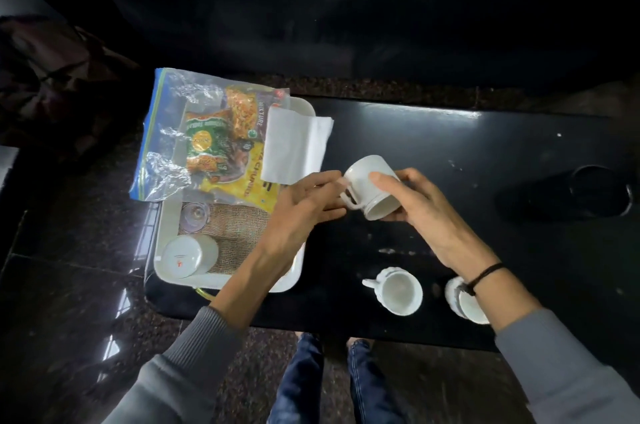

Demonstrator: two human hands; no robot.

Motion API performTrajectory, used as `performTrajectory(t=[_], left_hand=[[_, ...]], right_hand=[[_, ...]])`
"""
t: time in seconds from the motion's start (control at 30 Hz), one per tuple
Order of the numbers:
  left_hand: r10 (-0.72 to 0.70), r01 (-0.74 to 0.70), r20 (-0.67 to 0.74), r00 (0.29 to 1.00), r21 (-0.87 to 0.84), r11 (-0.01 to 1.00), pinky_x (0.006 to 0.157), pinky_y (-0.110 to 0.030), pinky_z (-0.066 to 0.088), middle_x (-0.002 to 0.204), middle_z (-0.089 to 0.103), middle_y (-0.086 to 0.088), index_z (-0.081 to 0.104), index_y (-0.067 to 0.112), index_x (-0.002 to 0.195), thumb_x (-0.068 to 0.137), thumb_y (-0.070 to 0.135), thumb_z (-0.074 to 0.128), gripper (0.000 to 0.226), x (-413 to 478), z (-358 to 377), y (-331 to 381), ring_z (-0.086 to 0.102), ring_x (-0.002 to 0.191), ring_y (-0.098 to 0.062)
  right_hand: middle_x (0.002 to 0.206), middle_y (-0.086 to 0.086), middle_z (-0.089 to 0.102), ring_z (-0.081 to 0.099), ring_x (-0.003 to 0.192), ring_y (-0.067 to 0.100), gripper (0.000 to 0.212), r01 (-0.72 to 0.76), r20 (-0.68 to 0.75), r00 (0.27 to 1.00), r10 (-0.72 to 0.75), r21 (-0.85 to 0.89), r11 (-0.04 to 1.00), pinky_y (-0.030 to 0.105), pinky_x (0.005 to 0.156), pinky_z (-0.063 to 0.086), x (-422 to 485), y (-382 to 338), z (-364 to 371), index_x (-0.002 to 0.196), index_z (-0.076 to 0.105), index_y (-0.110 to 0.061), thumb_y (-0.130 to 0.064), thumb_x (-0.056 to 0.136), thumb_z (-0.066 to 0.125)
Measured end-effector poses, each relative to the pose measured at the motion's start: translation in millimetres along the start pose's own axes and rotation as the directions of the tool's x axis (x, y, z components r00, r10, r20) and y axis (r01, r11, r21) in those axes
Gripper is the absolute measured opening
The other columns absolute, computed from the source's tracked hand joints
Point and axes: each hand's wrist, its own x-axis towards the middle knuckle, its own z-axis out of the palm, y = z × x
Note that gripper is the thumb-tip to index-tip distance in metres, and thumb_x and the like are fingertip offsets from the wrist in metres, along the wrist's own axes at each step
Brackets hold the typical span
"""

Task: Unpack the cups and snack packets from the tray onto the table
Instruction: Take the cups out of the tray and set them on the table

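My right hand [412,201] grips a white cup [363,181], tilted on its side above the black table [485,153]. My left hand [304,205] touches the cup's handle with its fingertips, fingers spread. Two white cups stand upright on the table near me: one [398,292] in full view, the other [467,305] partly hidden under my right wrist. The white tray [221,279] sits at the table's left end. It holds an upside-down white cup [188,255], a burlap mat, a small glass [194,215], snack packets [225,143] and a clear zip bag [166,132].
A folded white napkin [294,146] lies over the tray's far right edge. A dark round object [595,188] sits at the table's right end. The floor is dark polished stone, and my knees show below the table's near edge.
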Motion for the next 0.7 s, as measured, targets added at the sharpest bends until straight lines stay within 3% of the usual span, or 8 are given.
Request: performTrajectory(t=[0.13,0.33,0.43,0.47,0.57,0.7], left_hand=[[0.034,-0.054,0.13,0.991,0.158,0.986,0.091,-0.02,0.057,0.111,0.078,0.005,0.071,0.022,0.12,0.087,0.009,0.074,0.036,4.9,19.4,-16.6,0.072,0.106,-0.01],[0.044,-0.112,0.186,0.982,0.375,0.92,0.092,-0.022,0.057,0.107,0.078,0.003,0.075,0.022,0.113,0.083,0.026,0.084,0.032,14.0,34.2,-40.9,0.073,0.101,-0.006],[0.059,-0.145,0.19,0.98,0.476,0.867,0.093,-0.021,0.056,0.105,0.077,0.007,0.076,0.023,0.111,0.087,0.03,0.079,0.024,16.0,36.1,-53.9,0.072,0.099,-0.002],[0.057,-0.142,0.186,0.981,0.485,0.863,0.092,-0.02,0.056,0.105,0.077,0.008,0.076,0.022,0.111,0.088,0.028,0.079,0.023,17.3,35.9,-57.2,0.072,0.099,-0.002],[0.062,-0.137,0.16,0.985,0.518,0.845,0.085,-0.013,0.054,0.103,0.078,0.008,0.077,0.019,0.105,0.09,0.025,0.076,0.016,20.3,35.2,-64.9,0.072,0.095,0.001],[0.047,-0.111,0.127,0.991,0.558,0.822,0.07,-0.008,0.049,0.099,0.077,0.009,0.074,0.018,0.096,0.093,0.024,0.072,0.007,22.1,35.2,-72.2,0.071,0.093,0.003]], right_hand=[[0.114,0.001,0.073,0.078,0.092,0.018,0.064,-0.106,-0.06,0.992,0.107,0.016,0.994,0.04,0.079,0.066,1.0,16.2,-18.5,0.107,0.068,-0.027,-0.077,0.068,0.075],[0.104,0.006,0.073,0.079,0.068,0.017,0.059,-0.246,-0.105,0.966,0.235,-0.111,0.963,0.027,0.056,0.061,-3.8,29.3,-27.1,0.102,0.065,-0.019,-0.07,0.074,0.069],[0.1,0.004,0.075,0.077,0.056,0.013,0.065,-0.271,-0.117,0.962,0.248,-0.266,0.925,0.033,0.068,0.057,-6.3,30.0,-23.2,0.104,0.06,-0.019,-0.075,0.071,0.061],[0.1,0.004,0.074,0.076,0.052,0.012,0.067,-0.278,-0.131,0.959,0.25,-0.303,0.911,0.033,0.069,0.054,-6.0,30.7,-21.6,0.109,0.059,-0.017,-0.075,0.074,0.059],[0.104,0.004,0.071,0.072,0.046,0.007,0.075,-0.297,-0.167,0.953,0.254,-0.339,0.893,0.022,0.053,0.039,-5.0,32.7,-18.0,0.128,0.05,-0.011,-0.069,0.081,0.058],[0.111,0.009,0.07,0.074,0.048,0.011,0.071,-0.294,-0.147,0.955,0.257,-0.364,0.884,0.021,0.049,0.038,-1.8,37.5,-14.8,0.118,0.052,-0.011,-0.074,0.084,0.052]])
